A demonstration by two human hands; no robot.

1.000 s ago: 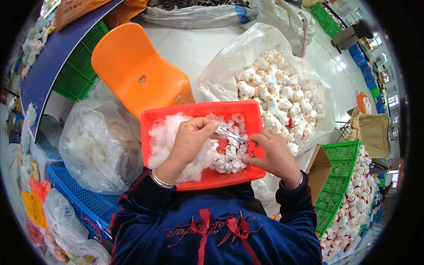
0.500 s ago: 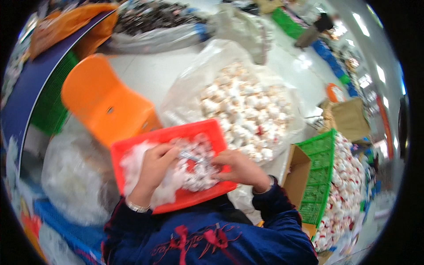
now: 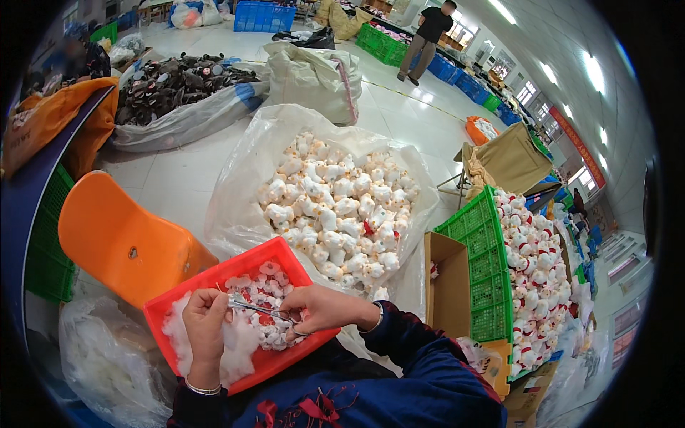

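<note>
A red plastic tray [image 3: 228,271] rests across my lap, holding white fluffy stuffing [image 3: 241,349] on its left and small white fabric pieces [image 3: 270,335] on its right. Over the stuffing, my left hand [image 3: 205,329] pinches a small whitish piece [image 3: 233,299] between thumb and fingers. Shiny ring-handled metal forceps [image 3: 262,309] reach leftward from my right hand [image 3: 325,308], their tip at that piece. The right fingers are closed around the handle rings, one of which shows below them. Exactly how the tip meets the piece is too small to tell.
Beyond the tray stands a clear bag [image 3: 232,189] full of white plush pieces. An orange chair [image 3: 121,235] is at the left. On the right are a cardboard box [image 3: 448,285] and a green crate [image 3: 481,285] beside white-and-red plush toys [image 3: 535,285]. A person [image 3: 428,39] stands far back.
The view has swung up, showing more of the room, and the picture is sharper. My hands have come closer together, with the forceps still between them above the tray.
</note>
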